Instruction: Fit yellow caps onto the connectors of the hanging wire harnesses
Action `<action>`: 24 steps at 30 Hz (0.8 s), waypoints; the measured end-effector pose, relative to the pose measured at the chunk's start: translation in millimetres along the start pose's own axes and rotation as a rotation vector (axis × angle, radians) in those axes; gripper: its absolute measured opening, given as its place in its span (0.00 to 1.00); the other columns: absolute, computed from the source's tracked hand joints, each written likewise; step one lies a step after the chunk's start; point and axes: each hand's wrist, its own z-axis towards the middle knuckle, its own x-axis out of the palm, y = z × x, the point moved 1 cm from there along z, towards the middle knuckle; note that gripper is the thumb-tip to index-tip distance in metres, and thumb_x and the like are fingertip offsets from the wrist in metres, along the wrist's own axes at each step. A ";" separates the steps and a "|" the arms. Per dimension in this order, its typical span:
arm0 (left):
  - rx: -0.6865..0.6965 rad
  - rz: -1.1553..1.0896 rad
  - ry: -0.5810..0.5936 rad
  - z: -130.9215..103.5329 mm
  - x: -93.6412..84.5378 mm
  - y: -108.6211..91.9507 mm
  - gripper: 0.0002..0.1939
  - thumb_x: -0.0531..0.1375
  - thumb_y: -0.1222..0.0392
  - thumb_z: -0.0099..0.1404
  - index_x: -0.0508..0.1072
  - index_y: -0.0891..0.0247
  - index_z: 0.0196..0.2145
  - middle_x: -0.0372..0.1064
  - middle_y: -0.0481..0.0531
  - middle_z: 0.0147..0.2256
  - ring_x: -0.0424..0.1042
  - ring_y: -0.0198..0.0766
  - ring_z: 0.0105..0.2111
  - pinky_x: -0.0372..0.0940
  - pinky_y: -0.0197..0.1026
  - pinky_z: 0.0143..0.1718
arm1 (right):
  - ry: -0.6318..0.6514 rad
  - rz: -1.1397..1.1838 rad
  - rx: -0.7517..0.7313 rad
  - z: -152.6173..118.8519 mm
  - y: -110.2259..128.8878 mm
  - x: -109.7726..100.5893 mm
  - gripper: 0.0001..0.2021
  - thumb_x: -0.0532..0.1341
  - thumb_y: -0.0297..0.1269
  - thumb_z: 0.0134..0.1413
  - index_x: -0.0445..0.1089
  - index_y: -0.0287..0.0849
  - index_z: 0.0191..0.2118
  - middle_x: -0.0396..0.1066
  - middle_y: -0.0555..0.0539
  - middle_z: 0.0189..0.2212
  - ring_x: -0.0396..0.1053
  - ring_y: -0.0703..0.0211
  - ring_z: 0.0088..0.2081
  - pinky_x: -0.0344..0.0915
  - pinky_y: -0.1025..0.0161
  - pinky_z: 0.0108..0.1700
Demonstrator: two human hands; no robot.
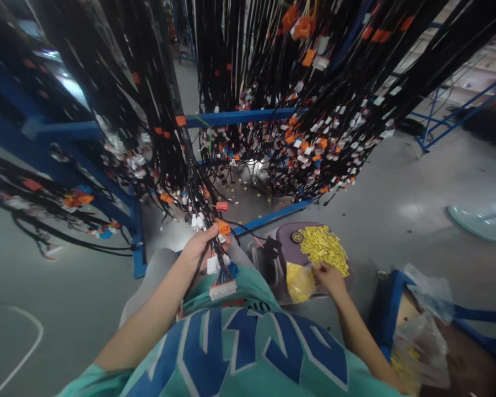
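Observation:
My left hand [200,246] is wrapped round a bundle of black wires near my lap. An orange connector [223,227] sits by its fingertips, and white connectors [213,264] and a wide white connector [222,290] hang below it. My right hand [328,275] has its fingers bent together at the edge of a pile of small yellow pieces [324,246] on a purple lid [288,242]. What its fingertips hold is too small to make out. Beside it lies a clear bag with yellow pieces [301,283].
Dense black wire bundles [165,99] with white and orange connectors hang ahead from a blue frame [248,117]. A blue-edged box [392,309] with plastic bags [424,342] stands at the right. A pale round base [475,223] rests on the floor.

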 end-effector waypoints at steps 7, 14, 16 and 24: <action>-0.031 0.032 0.018 -5.8 11.1 2.2 0.05 0.57 0.63 0.57 0.68 0.69 0.29 0.67 0.52 0.20 0.67 0.32 0.19 0.64 0.31 0.18 | 0.301 1.159 -0.185 -47.7 123.4 -51.8 0.14 0.67 0.41 0.32 0.69 0.40 0.29 0.67 0.52 0.20 0.60 0.69 0.19 0.58 0.69 0.22; -0.055 0.035 -0.046 -5.5 11.9 7.6 0.07 0.55 0.63 0.59 0.70 0.69 0.29 0.67 0.53 0.18 0.67 0.33 0.17 0.63 0.32 0.17 | 0.776 1.361 -0.341 -90.6 222.7 -48.1 0.13 0.68 0.37 0.32 0.69 0.39 0.28 0.69 0.50 0.23 0.66 0.67 0.23 0.65 0.69 0.26; -0.058 0.031 -0.061 -6.0 11.9 7.7 0.07 0.55 0.63 0.58 0.70 0.69 0.28 0.67 0.53 0.18 0.67 0.33 0.17 0.64 0.33 0.18 | 0.805 1.374 -0.396 -94.8 231.2 -47.9 0.12 0.67 0.36 0.35 0.69 0.39 0.30 0.70 0.50 0.24 0.67 0.68 0.24 0.66 0.70 0.27; -0.062 -0.075 -0.013 -16.0 20.9 3.0 0.04 0.56 0.67 0.57 0.71 0.69 0.30 0.70 0.53 0.21 0.70 0.35 0.19 0.66 0.35 0.22 | 0.682 1.350 -0.503 -99.0 243.0 -42.6 0.10 0.64 0.37 0.42 0.66 0.40 0.32 0.72 0.50 0.26 0.69 0.67 0.24 0.68 0.68 0.28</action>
